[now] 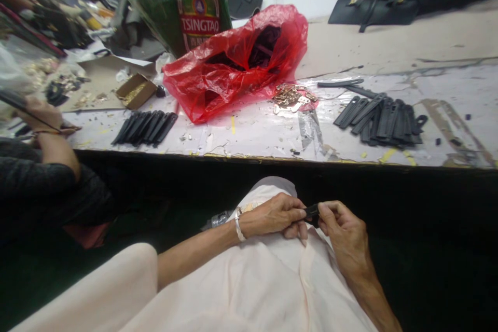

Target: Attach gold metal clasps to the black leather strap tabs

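- Dark strip: a short, narrow piece lying between the person's two hands, above the lap and below the near edge of the desk; its finer detail is too small to tell.
- Left hand: thumb and fingers closed on one end of the strip; a white band encircles the wrist.
- Right hand: thumb and bent forefinger pinching the opposite end.
- Pale cloth: covers the lap beneath both hands.
- Pile of black strips: overlapping, near the desk's near edge, to the right.
- Row of black strips: side by side along the same edge, farther left.
- Gold-coloured metal pieces: a loose heap between the two groups, just beside an open red plastic bag with dark contents.
- Green box: behind the bag, marked "TSINGTAO".
- Small brown box: left of the bag, containing gold-coloured bits.
- Black handbags: toward the desk's far right corner.
- Co-worker's hand: at far left, near the desk's near edge.
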`<action>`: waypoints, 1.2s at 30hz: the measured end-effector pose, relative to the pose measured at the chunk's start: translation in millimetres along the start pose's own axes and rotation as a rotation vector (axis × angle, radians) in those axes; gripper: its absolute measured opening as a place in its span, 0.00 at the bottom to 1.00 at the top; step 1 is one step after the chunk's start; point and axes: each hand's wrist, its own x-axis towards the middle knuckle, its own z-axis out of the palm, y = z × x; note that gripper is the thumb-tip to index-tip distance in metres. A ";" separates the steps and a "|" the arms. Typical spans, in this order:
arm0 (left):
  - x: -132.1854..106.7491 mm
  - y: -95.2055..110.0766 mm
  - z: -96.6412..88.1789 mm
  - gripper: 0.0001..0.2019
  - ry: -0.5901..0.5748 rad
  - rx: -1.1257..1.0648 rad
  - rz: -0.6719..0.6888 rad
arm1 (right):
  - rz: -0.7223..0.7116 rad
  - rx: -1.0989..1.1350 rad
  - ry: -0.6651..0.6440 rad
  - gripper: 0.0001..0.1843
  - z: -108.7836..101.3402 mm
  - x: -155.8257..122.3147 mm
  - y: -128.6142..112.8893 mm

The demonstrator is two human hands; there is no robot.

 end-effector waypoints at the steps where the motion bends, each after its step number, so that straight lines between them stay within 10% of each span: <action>1: 0.0 -1.2 0.0 0.17 -0.003 -0.021 0.002 | -0.017 -0.024 0.013 0.21 -0.7 -0.2 -1.6; 16: 12.7 -19.6 3.4 0.17 0.051 -0.097 0.024 | 0.165 0.433 -0.065 0.23 8.0 2.6 7.3; 24: 20.1 -22.6 2.7 0.16 0.074 -0.178 -0.003 | -0.012 0.085 0.028 0.20 1.1 0.6 -4.2; 36: 22.4 -22.5 5.2 0.22 0.139 -0.147 0.045 | 0.091 0.226 0.001 0.24 5.0 5.9 -1.3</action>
